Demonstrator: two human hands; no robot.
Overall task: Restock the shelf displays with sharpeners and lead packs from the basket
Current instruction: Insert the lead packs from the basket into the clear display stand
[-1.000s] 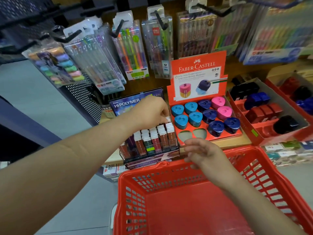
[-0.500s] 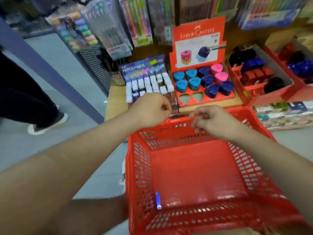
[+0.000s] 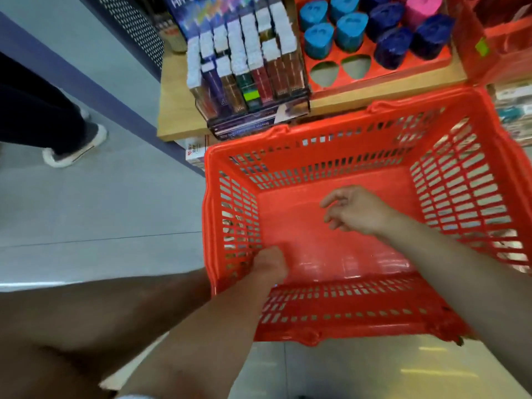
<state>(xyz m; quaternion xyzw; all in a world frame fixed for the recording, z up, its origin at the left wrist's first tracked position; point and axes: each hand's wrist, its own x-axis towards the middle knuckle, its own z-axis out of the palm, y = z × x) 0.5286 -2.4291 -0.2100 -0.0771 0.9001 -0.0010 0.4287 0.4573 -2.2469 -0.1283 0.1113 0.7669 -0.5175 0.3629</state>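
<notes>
The red basket (image 3: pixel 209 226) stands on the floor below the shelf. My left hand (image 3: pixel 269 264) is down in its near-left corner with the fingers curled onto the floor; a sliver of a small blue lead pack (image 3: pixel 275 285) shows under the hand. Over the middle of the basket hovers my right hand (image 3: pixel 357 210), fingers loose and holding nothing. On the shelf stand the lead pack display (image 3: pixel 247 61) and the orange sharpener tray (image 3: pixel 383 72). The tray holds blue, navy and pink sharpeners (image 3: pixel 318 38) and has two empty slots (image 3: pixel 325 74) at its front.
The wooden shelf edge (image 3: pixel 178 110) juts out just beyond the basket. Another orange display box (image 3: pixel 503 33) sits at the right. A second person's leg and shoe (image 3: pixel 74 148) are on the grey floor at the left. More boxed stock (image 3: pixel 515 116) fills the lower right shelf.
My head has tilted down toward the basket. Both hands left the far rim and came inside: the left dropped to the near-left corner over the blue pack, the right moved to the middle.
</notes>
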